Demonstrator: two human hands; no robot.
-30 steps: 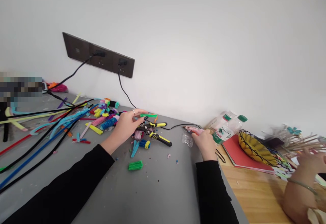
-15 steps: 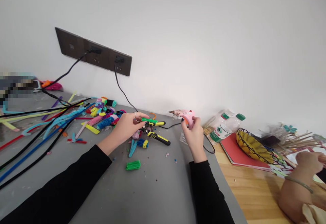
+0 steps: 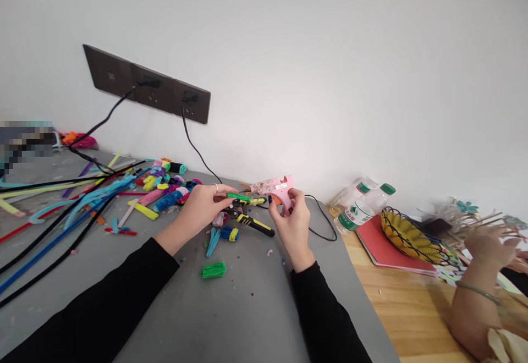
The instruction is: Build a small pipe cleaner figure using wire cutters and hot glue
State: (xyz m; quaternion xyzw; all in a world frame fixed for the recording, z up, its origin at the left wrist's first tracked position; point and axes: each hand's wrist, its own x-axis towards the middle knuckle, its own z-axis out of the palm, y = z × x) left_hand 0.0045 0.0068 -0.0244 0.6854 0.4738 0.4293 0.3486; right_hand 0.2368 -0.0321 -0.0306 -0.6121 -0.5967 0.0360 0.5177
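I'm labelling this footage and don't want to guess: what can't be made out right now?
In the head view:
Pink plastic glue gun: lower grip, hidden by the right hand.
Narrow green fuzzy bundle: left end, hidden by the left hand.
Contact between gun and bundle: too small to tell.
White rectangular label on the gun: print too small.
Co-worker's cream fabric sleeve: cut off at the bottom-right corner.
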